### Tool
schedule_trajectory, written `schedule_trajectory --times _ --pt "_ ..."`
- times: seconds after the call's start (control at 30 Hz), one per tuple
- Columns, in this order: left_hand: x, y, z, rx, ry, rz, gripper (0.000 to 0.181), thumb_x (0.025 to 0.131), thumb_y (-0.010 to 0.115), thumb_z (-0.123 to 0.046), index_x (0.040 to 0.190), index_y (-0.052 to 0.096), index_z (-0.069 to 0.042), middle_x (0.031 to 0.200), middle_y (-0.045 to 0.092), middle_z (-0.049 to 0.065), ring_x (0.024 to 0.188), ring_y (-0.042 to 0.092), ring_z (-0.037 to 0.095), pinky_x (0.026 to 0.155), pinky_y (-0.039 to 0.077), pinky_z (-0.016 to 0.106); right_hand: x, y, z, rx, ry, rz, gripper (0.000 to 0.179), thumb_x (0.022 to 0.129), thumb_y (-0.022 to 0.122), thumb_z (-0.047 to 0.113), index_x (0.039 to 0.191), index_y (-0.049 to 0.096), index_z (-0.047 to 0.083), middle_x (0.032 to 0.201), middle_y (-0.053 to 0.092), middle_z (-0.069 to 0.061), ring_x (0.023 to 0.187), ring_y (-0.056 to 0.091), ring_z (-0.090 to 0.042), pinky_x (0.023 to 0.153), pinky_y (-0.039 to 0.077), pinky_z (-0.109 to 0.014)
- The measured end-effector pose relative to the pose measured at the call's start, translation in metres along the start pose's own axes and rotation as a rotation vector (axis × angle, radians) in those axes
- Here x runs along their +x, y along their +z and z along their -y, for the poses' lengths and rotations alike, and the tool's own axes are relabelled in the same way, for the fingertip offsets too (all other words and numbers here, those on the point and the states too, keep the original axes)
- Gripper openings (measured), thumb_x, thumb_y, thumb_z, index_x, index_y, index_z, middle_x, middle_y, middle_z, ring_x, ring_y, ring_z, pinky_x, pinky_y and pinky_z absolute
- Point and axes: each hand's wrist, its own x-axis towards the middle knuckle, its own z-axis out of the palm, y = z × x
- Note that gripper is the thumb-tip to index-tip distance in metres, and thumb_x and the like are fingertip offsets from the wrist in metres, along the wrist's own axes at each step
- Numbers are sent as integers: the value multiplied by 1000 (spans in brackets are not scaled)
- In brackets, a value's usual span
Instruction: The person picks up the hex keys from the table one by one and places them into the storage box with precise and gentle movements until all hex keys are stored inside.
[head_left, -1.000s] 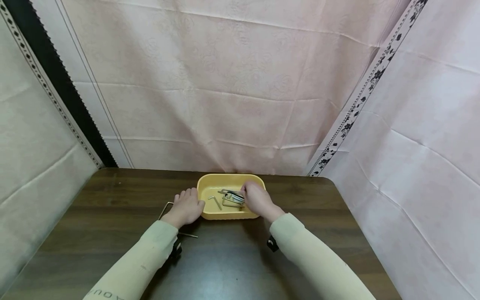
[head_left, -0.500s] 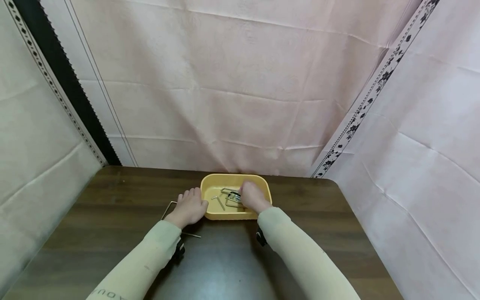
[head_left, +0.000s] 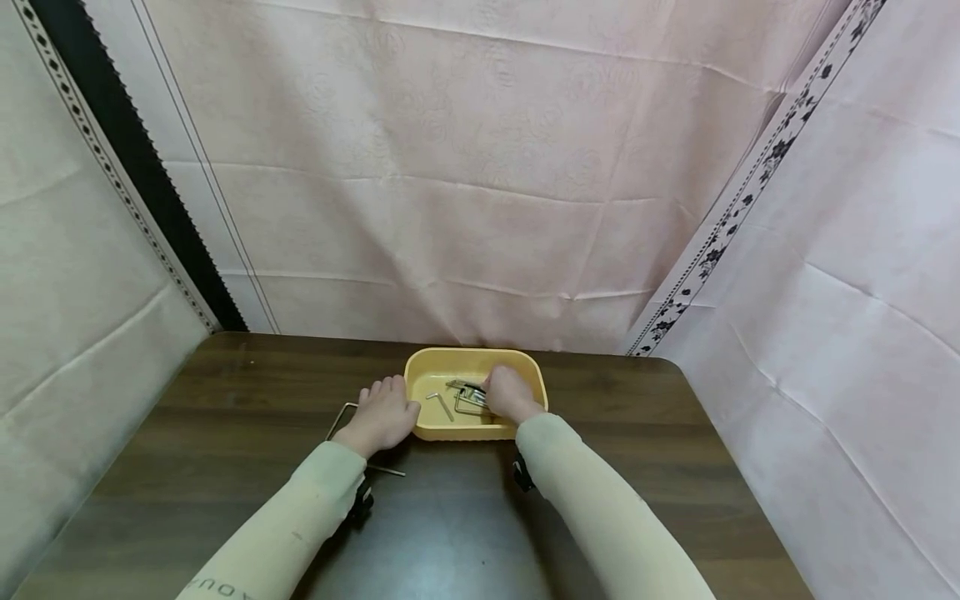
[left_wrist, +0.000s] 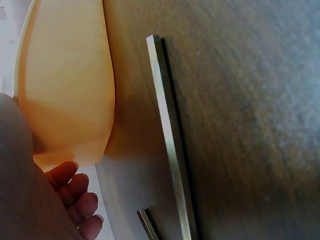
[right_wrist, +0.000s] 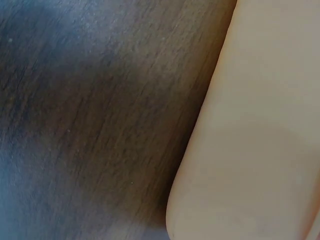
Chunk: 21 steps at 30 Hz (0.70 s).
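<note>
A yellow plastic tray (head_left: pixel 435 358) stands near the table's far edge. At its left end my left hand (head_left: pixel 382 412) rests against the wall, fingers pointing forward and apart from any tool. The left wrist view shows those fingertips (left_wrist: pixel 85 202) slightly bent past the tray's corner. My right hand (head_left: pixel 512 393) reaches into the tray's right half with curled fingers, over a bunch of L-shaped hex keys (head_left: pixel 471 402); its fingertips are hidden, so any grip is unclear. A smaller hex key (head_left: pixel 442 406) lies separately in the left half. The right wrist view shows only the tray wall (right_wrist: pixel 250 150) and table.
A large hex key (head_left: pixel 388 471) lies on the brown wooden table (head_left: pixel 247 417), partly under the left forearm; another bent bar (head_left: pixel 341 417) shows left of the left hand. Pale cloth (head_left: pixel 480 208) hangs behind the table and on both sides.
The right hand has shifted slightly within the tray, its forearm swinging leftward, and covers part of the hex keys. The left hand stays at the tray's end. The whole view drifts slightly.
</note>
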Motion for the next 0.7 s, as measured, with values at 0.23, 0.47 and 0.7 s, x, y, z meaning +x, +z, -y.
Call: schedule_trajectory --times 0.23,0.47,0.7 --pt "-2 -3 -5 1 -4 3 26 94 43 -28 102 46 -3 91 44 10 84 40 29 75 27 44 1 1 -2 33 -4 -16 25 96 57 23 74 61 15 74 58 1 66 54 -17 61 45 -34" --pt "-2 -4 -7 1 -10 6 30 95 43 -31 105 46 -3 94 45 11 87 41 30 78 29 45 0 3 -2 74 -24 -42 13 97 57 24 90 58 13 79 56 0 70 53 -18 63 43 -35" --pt "-3 -5 -5 -1 -13 15 30 95 43 -29 106 47 -1 95 46 11 88 42 30 79 29 46 -10 0 -3 181 -99 -85 19 96 59 29 103 55 12 83 58 0 72 55 -17 68 44 -36"
